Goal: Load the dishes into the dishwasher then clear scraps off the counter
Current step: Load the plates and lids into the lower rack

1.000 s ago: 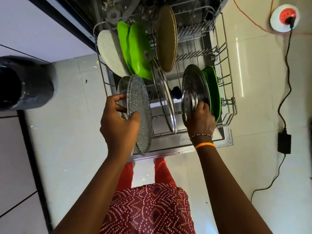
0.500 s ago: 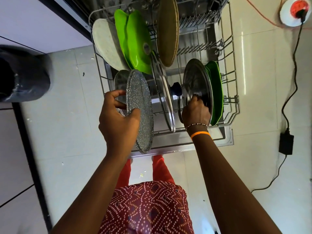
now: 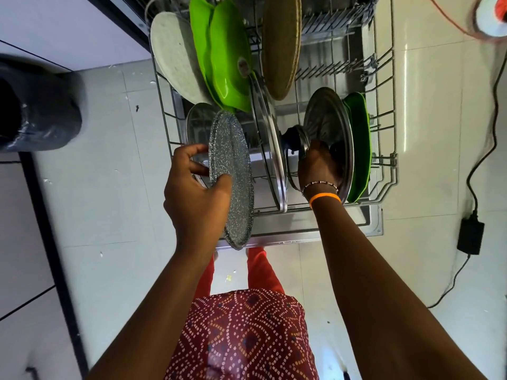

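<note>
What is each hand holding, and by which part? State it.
The left hand grips the speckled grey plate by its near rim, thumb on its face. The right hand holds a small steel lid by its lower edge in the rack.

Plates stand on edge in the rack, bin to its left.

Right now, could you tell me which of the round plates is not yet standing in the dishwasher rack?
The grey speckled round plate: the left hand grips it above the rack's front corner, while the white, green and brown plates already stand in the wire rack.
</note>
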